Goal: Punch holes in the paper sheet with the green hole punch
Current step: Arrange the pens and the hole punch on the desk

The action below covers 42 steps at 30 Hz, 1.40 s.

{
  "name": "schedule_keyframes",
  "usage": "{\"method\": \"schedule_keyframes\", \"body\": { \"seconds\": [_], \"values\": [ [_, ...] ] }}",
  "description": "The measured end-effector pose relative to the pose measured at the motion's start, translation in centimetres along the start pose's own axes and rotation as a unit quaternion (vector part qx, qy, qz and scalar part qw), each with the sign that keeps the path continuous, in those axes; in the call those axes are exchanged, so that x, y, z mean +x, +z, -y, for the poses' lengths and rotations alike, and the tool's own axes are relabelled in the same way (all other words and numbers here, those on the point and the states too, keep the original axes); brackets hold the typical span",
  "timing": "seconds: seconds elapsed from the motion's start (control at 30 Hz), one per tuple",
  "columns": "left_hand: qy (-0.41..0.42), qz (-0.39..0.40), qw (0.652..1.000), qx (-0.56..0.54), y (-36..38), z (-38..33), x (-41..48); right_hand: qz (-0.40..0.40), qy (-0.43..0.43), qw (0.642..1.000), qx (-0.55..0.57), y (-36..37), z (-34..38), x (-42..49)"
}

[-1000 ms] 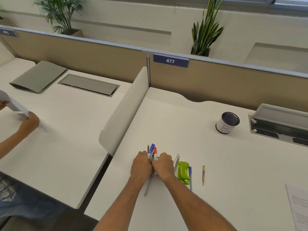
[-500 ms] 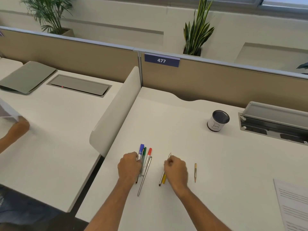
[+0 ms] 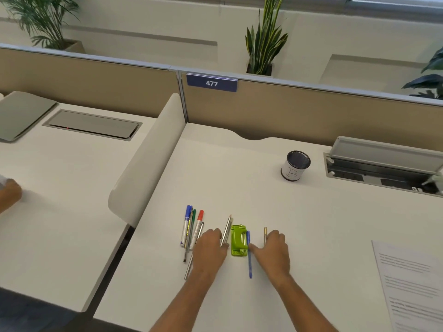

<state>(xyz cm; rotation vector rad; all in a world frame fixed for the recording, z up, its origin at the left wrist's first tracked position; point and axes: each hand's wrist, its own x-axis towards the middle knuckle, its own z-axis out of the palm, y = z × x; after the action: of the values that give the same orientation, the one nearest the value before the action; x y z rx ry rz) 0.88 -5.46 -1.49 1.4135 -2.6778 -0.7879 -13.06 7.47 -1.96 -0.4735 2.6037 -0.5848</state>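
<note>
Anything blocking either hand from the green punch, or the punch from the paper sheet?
Partly. A silver pen lies between the left hand and the green hole punch; a blue pen lies along its right side, before the right hand. Toward the paper sheet, only a thin gold pen lies on the desk.

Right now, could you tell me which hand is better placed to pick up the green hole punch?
Probably right: the right hand has a finger beside the green hole punch, while the left hand rests on a silver pencil.

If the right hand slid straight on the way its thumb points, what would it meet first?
The right hand has its thumb aimed left; it would likely meet the blue pen first, then the green hole punch beside it.
</note>
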Motion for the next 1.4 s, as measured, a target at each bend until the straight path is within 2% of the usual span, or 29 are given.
{"method": "schedule_keyframes", "body": {
  "seconds": [0.17,0.27,0.47,0.57,0.7,0.83,1.0,1.17,1.3,1.4],
  "values": [
    [-0.007,-0.030,0.999,0.027,1.0,-0.5,0.0,0.014,-0.009,1.000,-0.022,0.2,1.3,-0.1],
    [0.004,-0.046,0.998,0.049,0.9,-0.8,-0.3,0.006,-0.026,0.997,-0.076,0.2,1.9,-0.2],
    [0.028,0.034,0.993,0.105,1.0,-1.2,0.0,0.014,-0.063,0.986,-0.156,0.3,2.3,-0.1],
    [0.015,0.054,0.994,0.093,1.0,-1.4,0.7,0.015,-0.075,0.982,-0.172,0.3,2.4,-0.3],
    [0.033,-0.013,0.997,0.069,0.5,-1.1,0.8,0.011,-0.094,0.979,-0.180,0.3,2.6,-0.5],
    [-0.001,-0.019,0.997,0.070,0.1,-1.2,1.0,0.021,-0.077,0.984,-0.157,-0.2,2.6,-0.4],
    [-0.064,-0.058,0.996,-0.006,-0.9,0.7,1.1,0.032,-0.022,0.996,-0.085,-1.4,1.9,0.2],
    [-0.123,-0.128,0.978,-0.113,-4.5,5.4,1.1,0.027,0.037,0.999,-0.018,-2.2,0.5,0.9],
    [-0.166,-0.137,0.966,-0.145,-6.6,8.9,1.2,0.043,0.035,0.998,-0.025,-2.2,0.4,0.7],
    [-0.186,-0.130,0.963,-0.146,-7.2,10.3,1.4,0.067,0.053,0.996,0.022,-2.4,0.9,0.5]
  ]
}}
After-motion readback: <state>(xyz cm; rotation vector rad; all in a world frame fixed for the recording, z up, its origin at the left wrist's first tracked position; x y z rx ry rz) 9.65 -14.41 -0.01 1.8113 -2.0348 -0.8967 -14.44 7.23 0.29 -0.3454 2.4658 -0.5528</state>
